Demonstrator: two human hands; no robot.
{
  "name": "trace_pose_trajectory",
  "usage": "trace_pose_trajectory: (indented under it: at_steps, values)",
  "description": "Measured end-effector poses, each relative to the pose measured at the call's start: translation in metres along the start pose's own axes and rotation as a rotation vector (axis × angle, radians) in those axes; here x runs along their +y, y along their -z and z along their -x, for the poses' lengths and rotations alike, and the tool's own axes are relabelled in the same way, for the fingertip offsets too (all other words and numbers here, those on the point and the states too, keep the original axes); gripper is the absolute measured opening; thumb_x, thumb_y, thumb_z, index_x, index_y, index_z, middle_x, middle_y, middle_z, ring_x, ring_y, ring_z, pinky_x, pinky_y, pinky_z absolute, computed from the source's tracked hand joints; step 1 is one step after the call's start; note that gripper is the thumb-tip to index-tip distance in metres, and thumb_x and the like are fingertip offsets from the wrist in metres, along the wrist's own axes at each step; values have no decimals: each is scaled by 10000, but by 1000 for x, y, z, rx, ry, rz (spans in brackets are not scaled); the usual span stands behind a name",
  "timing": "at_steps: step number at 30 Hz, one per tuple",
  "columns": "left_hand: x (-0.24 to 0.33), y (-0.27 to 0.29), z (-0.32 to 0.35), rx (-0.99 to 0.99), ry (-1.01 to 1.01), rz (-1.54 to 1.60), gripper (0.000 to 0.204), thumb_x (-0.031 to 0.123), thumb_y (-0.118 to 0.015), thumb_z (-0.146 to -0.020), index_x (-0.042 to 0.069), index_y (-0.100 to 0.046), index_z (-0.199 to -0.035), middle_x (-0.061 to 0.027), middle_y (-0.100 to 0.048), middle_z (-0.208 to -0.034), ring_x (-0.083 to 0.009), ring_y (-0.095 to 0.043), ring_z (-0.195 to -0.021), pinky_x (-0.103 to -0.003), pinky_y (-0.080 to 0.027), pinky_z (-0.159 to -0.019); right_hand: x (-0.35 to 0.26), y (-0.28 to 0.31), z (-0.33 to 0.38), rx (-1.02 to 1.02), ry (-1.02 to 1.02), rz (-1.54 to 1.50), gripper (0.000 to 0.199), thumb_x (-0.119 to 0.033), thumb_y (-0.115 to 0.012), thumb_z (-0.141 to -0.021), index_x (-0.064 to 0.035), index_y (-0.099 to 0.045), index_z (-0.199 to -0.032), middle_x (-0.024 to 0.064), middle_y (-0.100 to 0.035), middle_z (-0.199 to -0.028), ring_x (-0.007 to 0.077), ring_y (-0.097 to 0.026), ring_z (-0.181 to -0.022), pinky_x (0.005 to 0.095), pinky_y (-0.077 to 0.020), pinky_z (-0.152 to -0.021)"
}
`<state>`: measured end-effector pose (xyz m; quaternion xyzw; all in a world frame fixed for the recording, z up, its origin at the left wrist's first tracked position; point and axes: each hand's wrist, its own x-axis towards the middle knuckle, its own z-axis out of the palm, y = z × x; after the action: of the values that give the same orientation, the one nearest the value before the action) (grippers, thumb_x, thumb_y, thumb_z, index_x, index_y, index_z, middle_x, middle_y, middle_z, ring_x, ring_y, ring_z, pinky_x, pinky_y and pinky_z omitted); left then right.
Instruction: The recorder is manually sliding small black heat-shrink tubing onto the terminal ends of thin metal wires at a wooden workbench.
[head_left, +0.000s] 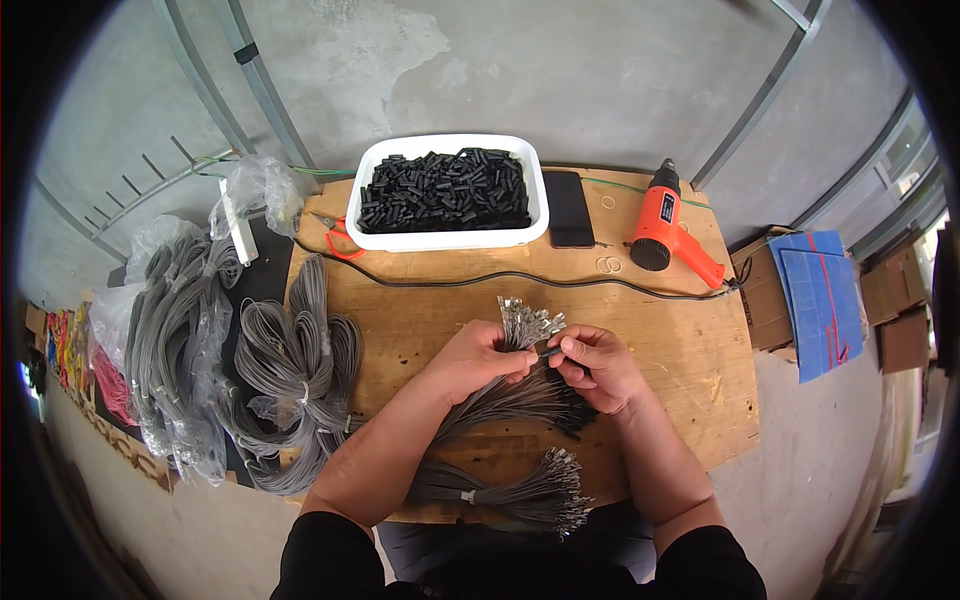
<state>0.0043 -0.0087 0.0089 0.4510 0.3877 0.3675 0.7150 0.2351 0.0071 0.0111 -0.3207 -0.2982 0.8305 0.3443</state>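
Wire bundle point(520, 385) floppy, light | left hand point(478, 358) clamps it below terminals | right hand point(590, 365) pinches black sleeve point(551, 352) beside it

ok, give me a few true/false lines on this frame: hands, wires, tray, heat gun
1. The left hand grips a bundle of grey wires with metal terminals at the top. True.
2. The right hand rests flat on the table, empty. False: it pinches a small black piece at the wire ends.
3. The white tray holds black sleeve pieces. True.
4. The orange heat gun lies left of the tray. False: it lies to the right, past a black phone.
5. A second tied wire bundle lies on the wooden table near the person. True.
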Motion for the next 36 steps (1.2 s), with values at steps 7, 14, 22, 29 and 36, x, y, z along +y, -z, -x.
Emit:
trace_pose_trajectory:
  at_steps: [7, 14, 22, 29, 36]
  values:
    - [0, 0, 1, 4, 17, -41, 120, 106, -726, -871, -4, -686, -901, -23, -658, -758, -90, -593, -681, -241, -461, -631, -6, -1, 3, 25, 12, 43, 189, -163, -653, -969, 13, -658, -1038, 80, -683, -825, 68, -453, -557, 168, -331, -426]
    - [7, -5, 3, 16, 20, -118, 95, 98, -721, -876, 12, -681, -884, -29, -668, -786, -102, -608, -722, -257, -478, -682, -15, 2, 6, 17, 15, 20, 189, -159, -682, -951, 14, -662, -1023, 70, -676, -818, 59, -459, -563, 164, -322, -427]
    - [0, -8, 2, 17, -11, -114, 133, 99, -727, -877, 0, -709, -965, -12, -667, -821, -92, -605, -752, -238, -484, -714, -16, 3, 5, 22, 5, 25, 169, -127, -715, -919, 1, -666, -1018, 68, -669, -806, 54, -474, -563, 162, -330, -434]
    - [-1, -4, -2, 17, -11, -92, 174, 96, -711, -916, -27, -710, -1039, -45, -699, -880, -97, -632, -781, -244, -526, -734, -13, 7, 5, 81, 118, 190, 178, -28, -742, -869, 9, -689, -1035, 34, -654, -792, 39, -485, -569, 178, -338, -432]
    - [-1, -10, -1, 93, 12, -33, 167, 87, -706, -914, -30, -697, -1033, -63, -690, -851, -110, -637, -739, -248, -535, -680, -9, -14, 7, 136, 134, 228, 123, -9, -723, -880, 3, -678, -994, -12, -593, -703, 27, -431, -506, 183, -287, -419]
